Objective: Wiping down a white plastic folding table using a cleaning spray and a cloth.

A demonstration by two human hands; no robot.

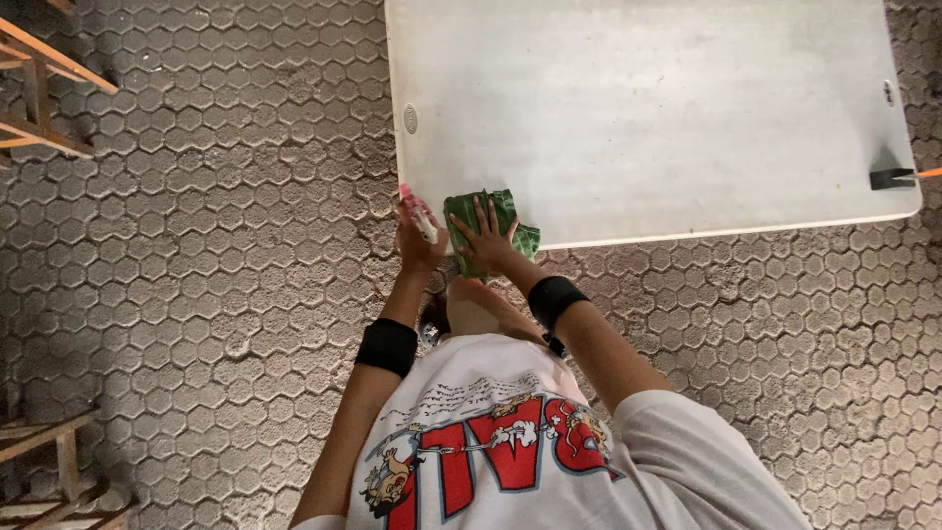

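A green cloth [494, 209] lies crumpled at the near left corner of a white table [648, 108], partly hanging over its edge. My right hand [483, 238] presses flat on the cloth with the fingers spread. My left hand [419, 240] is closed around a small pink and white bottle [418, 212], held just off the table's corner beside the cloth. Both wrists carry black bands.
Grey hexagonal paving [226, 226] surrounds the table. Wooden frames stand at the top left [39, 88] and bottom left [49, 461]. A black clip with an orange tip [895, 178] sits at the table's right edge.
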